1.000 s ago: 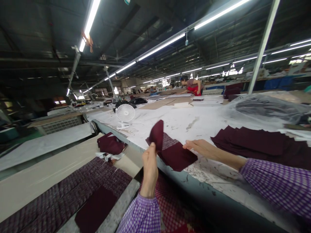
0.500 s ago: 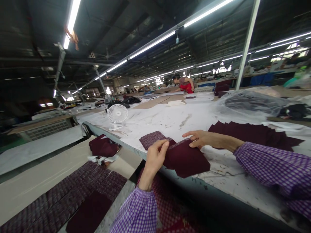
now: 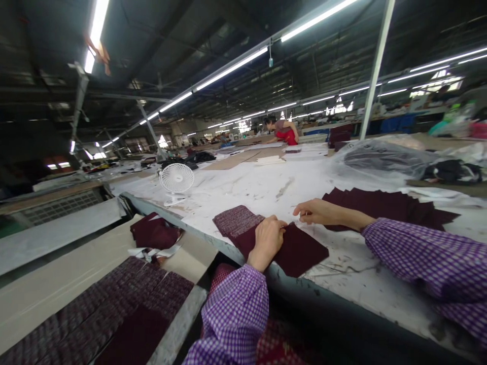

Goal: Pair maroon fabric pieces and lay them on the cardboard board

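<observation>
Maroon cloth pieces (image 3: pixel 302 248) lie at the near edge of the white table, with a stack of speckled maroon pieces (image 3: pixel 236 221) at their left. My left hand (image 3: pixel 267 240) rests over the maroon pieces, its thumb and fingers pinched at their upper edge. Just above and to the right is my right hand (image 3: pixel 312 211), off the cloth, fingers apart and nothing seen in them. Behind the right wrist, a fanned row of plain maroon pieces (image 3: pixel 384 205) spreads across the table.
A white fan (image 3: pixel 177 178) stands on the table (image 3: pixel 243 182). Clear plastic (image 3: pixel 380 159) lies at the right. Lower left, a board holds rows of speckled pieces (image 3: pixel 95 304) and a maroon bundle (image 3: pixel 155 231). A person in red (image 3: pixel 286 133) leans over a far table.
My left hand has moved right over the maroon cloth, which now lies flatter. My right hand has drawn back from the cloth. The view has shifted slightly.
</observation>
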Demonstrator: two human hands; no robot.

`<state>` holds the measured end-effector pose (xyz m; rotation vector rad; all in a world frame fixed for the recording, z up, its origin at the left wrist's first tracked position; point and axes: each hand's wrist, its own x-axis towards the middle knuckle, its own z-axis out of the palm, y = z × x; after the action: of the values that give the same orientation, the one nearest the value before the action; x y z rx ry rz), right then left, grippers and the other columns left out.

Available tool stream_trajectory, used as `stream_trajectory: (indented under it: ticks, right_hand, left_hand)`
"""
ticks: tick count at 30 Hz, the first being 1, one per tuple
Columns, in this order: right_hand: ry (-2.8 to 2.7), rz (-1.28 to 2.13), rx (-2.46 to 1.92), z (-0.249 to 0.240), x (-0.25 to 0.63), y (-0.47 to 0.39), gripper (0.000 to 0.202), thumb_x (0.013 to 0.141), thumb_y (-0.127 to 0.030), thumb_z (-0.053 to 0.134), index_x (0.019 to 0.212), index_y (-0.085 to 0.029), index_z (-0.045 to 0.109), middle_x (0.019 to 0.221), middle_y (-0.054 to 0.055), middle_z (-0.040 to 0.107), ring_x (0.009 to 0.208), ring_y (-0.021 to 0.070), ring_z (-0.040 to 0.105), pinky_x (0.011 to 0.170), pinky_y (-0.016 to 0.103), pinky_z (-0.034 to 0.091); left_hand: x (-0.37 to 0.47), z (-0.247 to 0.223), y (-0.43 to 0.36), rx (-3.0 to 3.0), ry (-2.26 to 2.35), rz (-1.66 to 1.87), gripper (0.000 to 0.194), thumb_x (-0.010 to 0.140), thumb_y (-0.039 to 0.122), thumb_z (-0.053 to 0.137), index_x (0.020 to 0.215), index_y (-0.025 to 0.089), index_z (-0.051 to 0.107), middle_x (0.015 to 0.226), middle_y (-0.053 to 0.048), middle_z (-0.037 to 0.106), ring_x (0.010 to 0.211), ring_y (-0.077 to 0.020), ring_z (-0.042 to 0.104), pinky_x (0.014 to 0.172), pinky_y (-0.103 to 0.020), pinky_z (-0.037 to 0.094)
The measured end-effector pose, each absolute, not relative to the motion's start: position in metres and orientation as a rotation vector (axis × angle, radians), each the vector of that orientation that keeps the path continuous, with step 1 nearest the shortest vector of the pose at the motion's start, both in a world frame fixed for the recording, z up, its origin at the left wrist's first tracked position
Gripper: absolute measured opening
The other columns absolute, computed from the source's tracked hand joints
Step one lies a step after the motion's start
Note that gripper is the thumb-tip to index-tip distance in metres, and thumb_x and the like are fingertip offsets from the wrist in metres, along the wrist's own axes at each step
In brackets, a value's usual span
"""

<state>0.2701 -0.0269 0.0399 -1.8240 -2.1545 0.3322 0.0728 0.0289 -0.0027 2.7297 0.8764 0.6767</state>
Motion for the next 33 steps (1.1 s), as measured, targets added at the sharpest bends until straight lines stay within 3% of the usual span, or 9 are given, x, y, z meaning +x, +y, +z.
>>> stream_trajectory:
  ticks: [4, 10, 22, 28, 33]
  right_hand:
    - [-2.35, 0.073, -1.678, 0.036, 0.271, -0.025, 0.026, 0.084, -0.026, 0.046, 0.093, -0.017, 0.068, 0.089, 0.008, 0.07, 0.08, 0.0207, 0.063, 0.073, 0.03, 0.045]
    - [-2.441, -0.14, -1.66, 0.021, 0.27, -0.019, 0.026, 0.084, -0.02, 0.044, 0.097, -0.016, 0.067, 0.094, 0.008, 0.068, 0.082, 0.0202, 0.061, 0.073, 0.029, 0.043]
    - [-2.532, -0.424, -1.66, 0.016, 0.264, -0.021, 0.022, 0.089, -0.02, 0.04, 0.083, -0.016, 0.06, 0.084, 0.006, 0.063, 0.072, 0.0152, 0.056, 0.063, 0.026, 0.036]
    - [-2.724, -0.808, -1.495, 0.005, 0.265, -0.022, 0.016, 0.089, -0.013, 0.043, 0.086, -0.015, 0.059, 0.084, 0.006, 0.06, 0.075, 0.0166, 0.055, 0.058, 0.026, 0.036]
    - [-2.719, -0.808, -1.502, 0.006, 0.278, -0.024, 0.021, 0.086, -0.009, 0.046, 0.098, -0.015, 0.062, 0.093, 0.008, 0.063, 0.087, 0.0194, 0.057, 0.07, 0.029, 0.044]
  left_hand:
    - [0.071, -0.003, 0.025, 2.851, 0.864, 0.617, 0.027, 0.087, 0.017, 0.048, 0.101, 0.023, 0.069, 0.092, -0.007, 0.061, 0.092, -0.0208, 0.057, 0.078, -0.028, 0.044]
    - [0.072, -0.002, 0.024, 2.923, 0.873, 0.609, 0.028, 0.088, 0.018, 0.045, 0.103, 0.024, 0.069, 0.093, -0.006, 0.061, 0.092, -0.021, 0.057, 0.076, -0.029, 0.044]
    - [0.07, -0.001, 0.022, 2.97, 0.903, 0.562, 0.027, 0.09, 0.02, 0.045, 0.105, 0.026, 0.066, 0.096, -0.003, 0.06, 0.093, -0.0176, 0.056, 0.077, -0.026, 0.043]
    - [0.071, -0.004, 0.025, 2.966, 0.849, 0.587, 0.028, 0.091, 0.021, 0.044, 0.102, 0.029, 0.068, 0.093, -0.002, 0.059, 0.089, -0.0183, 0.055, 0.074, -0.027, 0.043]
    - [0.071, -0.007, 0.028, 2.964, 0.815, 0.626, 0.03, 0.091, 0.019, 0.043, 0.097, 0.029, 0.07, 0.093, -0.002, 0.06, 0.088, -0.0194, 0.054, 0.075, -0.029, 0.042]
